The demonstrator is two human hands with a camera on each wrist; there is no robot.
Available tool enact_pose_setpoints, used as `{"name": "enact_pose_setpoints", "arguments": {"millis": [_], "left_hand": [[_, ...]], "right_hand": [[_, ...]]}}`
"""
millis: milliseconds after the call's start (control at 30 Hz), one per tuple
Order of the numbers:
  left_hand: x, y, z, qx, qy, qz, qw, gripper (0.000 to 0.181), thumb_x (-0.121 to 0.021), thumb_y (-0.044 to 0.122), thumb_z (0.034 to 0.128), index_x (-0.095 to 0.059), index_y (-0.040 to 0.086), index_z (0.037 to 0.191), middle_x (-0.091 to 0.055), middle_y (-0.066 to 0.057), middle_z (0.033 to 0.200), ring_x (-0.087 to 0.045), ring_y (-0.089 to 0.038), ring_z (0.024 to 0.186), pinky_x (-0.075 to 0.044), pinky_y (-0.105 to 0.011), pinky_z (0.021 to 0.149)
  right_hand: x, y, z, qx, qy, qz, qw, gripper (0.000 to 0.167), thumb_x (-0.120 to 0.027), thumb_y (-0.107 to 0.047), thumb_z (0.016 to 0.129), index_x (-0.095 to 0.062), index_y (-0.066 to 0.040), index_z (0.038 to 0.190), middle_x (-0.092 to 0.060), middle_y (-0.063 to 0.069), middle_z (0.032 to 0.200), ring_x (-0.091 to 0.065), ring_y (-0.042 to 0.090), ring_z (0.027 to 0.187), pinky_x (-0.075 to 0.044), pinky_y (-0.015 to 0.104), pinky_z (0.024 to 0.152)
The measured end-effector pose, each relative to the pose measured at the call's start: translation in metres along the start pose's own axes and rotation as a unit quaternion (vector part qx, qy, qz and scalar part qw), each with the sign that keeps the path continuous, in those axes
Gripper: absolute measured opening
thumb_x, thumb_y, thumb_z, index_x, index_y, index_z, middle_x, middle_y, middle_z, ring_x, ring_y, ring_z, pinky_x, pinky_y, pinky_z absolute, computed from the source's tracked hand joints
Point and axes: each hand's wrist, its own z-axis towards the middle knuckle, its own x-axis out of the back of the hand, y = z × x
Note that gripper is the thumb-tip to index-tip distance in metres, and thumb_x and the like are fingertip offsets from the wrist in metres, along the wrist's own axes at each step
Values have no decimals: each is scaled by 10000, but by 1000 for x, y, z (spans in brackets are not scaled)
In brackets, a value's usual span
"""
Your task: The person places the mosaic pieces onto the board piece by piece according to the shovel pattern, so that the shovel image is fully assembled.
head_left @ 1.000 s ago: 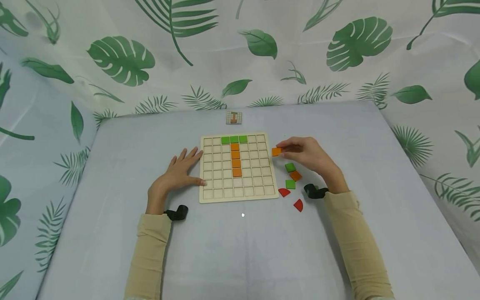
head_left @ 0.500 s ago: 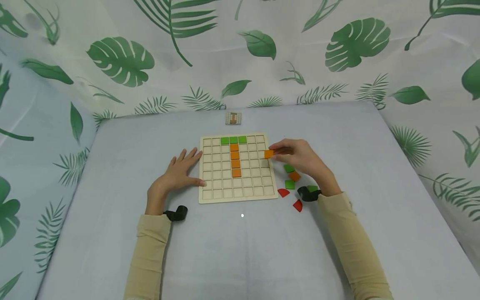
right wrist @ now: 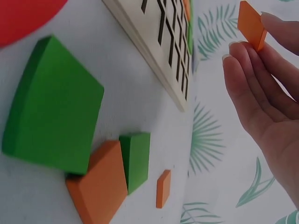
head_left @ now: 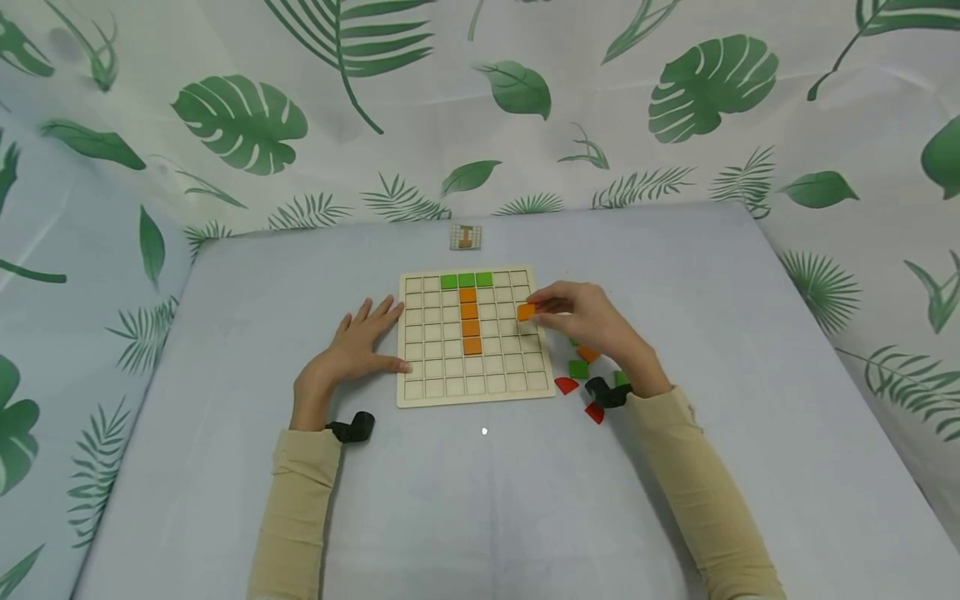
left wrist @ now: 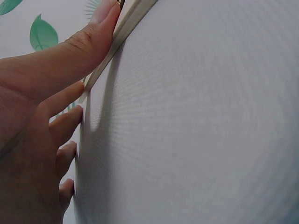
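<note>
Pinching orange tile (head_left: 525, 312); at tip of right grip (head_left: 590, 317); left grip (head_left: 354, 346) spread, touching board (head_left: 497, 364)

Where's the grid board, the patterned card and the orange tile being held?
Grid board (head_left: 476, 384), head view: a bottom-row cell.
Patterned card (head_left: 465, 237), head view: its middle.
Orange tile (right wrist: 251, 24), right wrist view: flat face.

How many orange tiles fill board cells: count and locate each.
4 orange tiles, in consecutive cells down one column from the middle green tile. The right hand hides part of the board.
</note>
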Motion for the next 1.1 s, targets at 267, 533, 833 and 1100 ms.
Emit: {"name": "enact_pose_setpoints", "arguments": {"millis": [267, 533, 833, 1100], "left_hand": [[-1, -1, 2, -43, 11, -4, 10000, 1054, -811, 414, 866, -182, 116, 1659, -66, -124, 1739, 88, -373, 1601, 88, -603, 1268], [-2, -4, 3, -86, 23, -9, 10000, 1063, -812, 427, 863, -178, 118, 1659, -66, -123, 1739, 89, -376, 1600, 83, -611, 1266], [-3, -4, 2, -10, -1, -11, 10000, 1067, -816, 416, 861, -172, 127, 1661, -56, -110, 1741, 100, -368, 1600, 99, -600, 1266], [-1, -3, 2, -24, 46, 1, 10000, 1054, -807, 426, 868, -183, 116, 1658, -70, -125, 1739, 85, -382, 1599, 92, -607, 1265]], "right_hand": [[-8, -3, 1, 70, -100, 72, 9999, 295, -741, -108, 943, -723, -20, 1224, -742, 120, 1178, -707, 270, 1045, -571, 441, 983], [-21, -3, 5, 171, -357, -4, 9992, 277, -744, -100, 938, -730, -31, 1206, -739, 98, 1153, -684, 238, 1011, -575, 412, 947], [-33, -3, 7, 499, -511, -280, 9971, 255, -763, -79, 918, -751, -14, 1164, -760, 96, 1089, -706, 216, 945, -596, 383, 872], [-41, -8, 10, 582, -576, -470, 9955, 259, -786, -97, 906, -761, -13, 1149, -762, 104, 1089, -701, 212, 938, -594, 374, 859]]}}
